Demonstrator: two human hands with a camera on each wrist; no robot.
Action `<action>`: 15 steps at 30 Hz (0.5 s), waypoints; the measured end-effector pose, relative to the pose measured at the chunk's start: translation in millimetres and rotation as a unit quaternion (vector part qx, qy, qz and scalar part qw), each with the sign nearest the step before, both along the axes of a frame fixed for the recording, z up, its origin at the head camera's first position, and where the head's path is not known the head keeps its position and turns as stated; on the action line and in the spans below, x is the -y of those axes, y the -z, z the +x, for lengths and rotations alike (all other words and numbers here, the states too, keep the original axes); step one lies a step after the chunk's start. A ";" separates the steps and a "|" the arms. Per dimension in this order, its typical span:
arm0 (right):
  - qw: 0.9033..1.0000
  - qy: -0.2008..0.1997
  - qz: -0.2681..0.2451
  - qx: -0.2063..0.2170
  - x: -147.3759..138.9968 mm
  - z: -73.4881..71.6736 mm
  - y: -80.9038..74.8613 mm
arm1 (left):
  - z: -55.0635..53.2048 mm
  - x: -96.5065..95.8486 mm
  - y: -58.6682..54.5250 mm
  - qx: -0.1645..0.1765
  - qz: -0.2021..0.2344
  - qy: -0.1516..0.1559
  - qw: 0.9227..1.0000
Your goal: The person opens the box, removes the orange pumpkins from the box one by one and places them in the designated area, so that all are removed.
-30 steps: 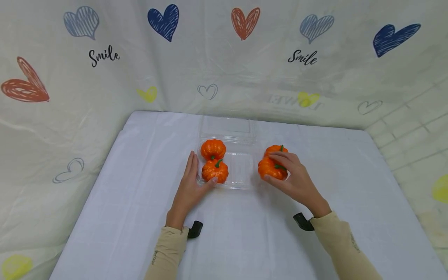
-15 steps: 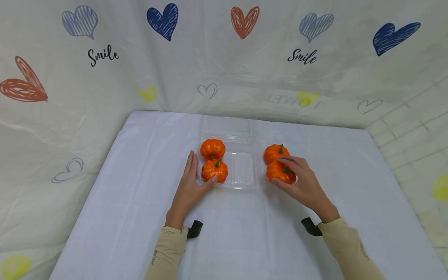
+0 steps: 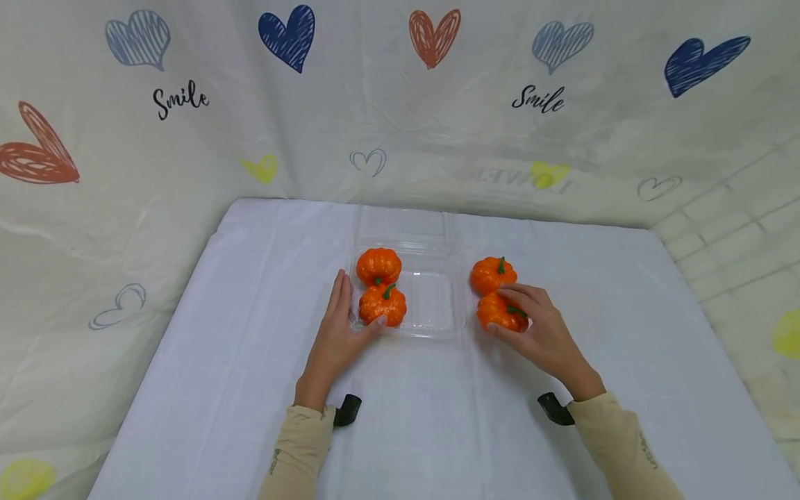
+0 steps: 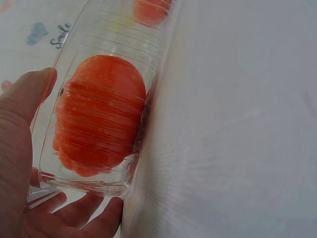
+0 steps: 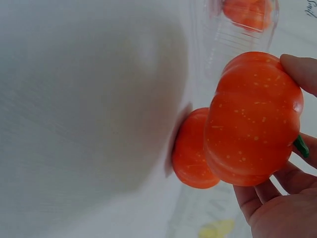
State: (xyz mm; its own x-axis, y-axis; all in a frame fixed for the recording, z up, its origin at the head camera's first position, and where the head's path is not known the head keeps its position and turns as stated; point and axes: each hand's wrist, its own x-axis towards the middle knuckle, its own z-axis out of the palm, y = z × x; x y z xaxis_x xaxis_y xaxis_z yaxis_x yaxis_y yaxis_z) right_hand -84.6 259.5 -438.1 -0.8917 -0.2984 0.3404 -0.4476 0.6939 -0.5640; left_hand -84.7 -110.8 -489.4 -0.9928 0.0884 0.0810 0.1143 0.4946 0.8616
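A clear plastic clamshell box, its lid folded back, lies on the table. Two orange toy pumpkins with green stems, a rear one and a front one, sit in its left half. My left hand holds the box's front left corner, thumb at the front rim and fingers along the left side. To the right of the box, my right hand grips another pumpkin between thumb and fingers, above the tabletop. Behind it a further pumpkin rests on the table.
White cloth covers the table. A pale curtain printed with hearts and "Smile" hangs behind and at the sides. A dark wrist mount is on the left arm and another dark mount on the right.
My right hand has moved right and slightly nearer with its pumpkin, exposing more of the pumpkin behind. The left hand and box have stayed put.
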 end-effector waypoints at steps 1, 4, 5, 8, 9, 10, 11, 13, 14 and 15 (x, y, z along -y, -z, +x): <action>1.000 0.000 -0.001 0.002 0.2 -0.3 0.7 | -0.1 -0.1 -0.2 0.000 0.000 -0.001 1.000; 1.000 0.000 0.001 0.011 0.6 0.0 2.5 | -0.1 -0.4 -0.4 0.002 0.001 -0.002 1.000; 1.000 0.001 0.001 0.015 0.6 0.3 3.2 | -0.1 -0.4 -0.4 0.003 0.000 -0.003 1.000; 1.000 0.003 0.004 0.022 -0.3 1.3 5.7 | 0.0 -0.4 -0.1 0.007 0.000 -0.003 1.000; 1.000 0.005 0.004 0.024 -0.7 1.6 6.4 | -0.1 -0.4 0.1 0.007 0.000 -0.003 1.000; 1.000 0.006 0.004 0.026 -1.1 1.7 7.4 | -0.3 -0.5 0.3 0.007 0.000 -0.003 1.000; 1.000 0.008 0.004 0.027 -1.5 1.8 8.5 | -0.5 -0.5 0.5 0.007 -0.001 -0.003 1.000; 1.000 0.009 0.005 0.030 -2.0 2.2 10.2 | -0.8 -0.5 0.8 0.006 -0.001 -0.004 1.000; 0.999 0.010 0.005 0.031 -2.3 2.4 11.1 | -1.0 -0.6 0.9 0.005 0.000 -0.004 1.000; 0.999 0.010 0.005 0.033 -2.5 2.6 11.9 | -1.0 -0.6 0.9 0.005 0.001 -0.004 1.000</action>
State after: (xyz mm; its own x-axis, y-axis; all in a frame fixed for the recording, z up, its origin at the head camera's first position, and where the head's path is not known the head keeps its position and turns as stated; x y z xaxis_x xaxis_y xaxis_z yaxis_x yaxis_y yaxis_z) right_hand -82.0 262.0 -450.1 -0.9181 -0.2833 0.2773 -0.3952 0.7088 -0.5843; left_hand -85.8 -110.2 -490.3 -0.9943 0.0796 0.0709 0.1011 0.4945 0.8633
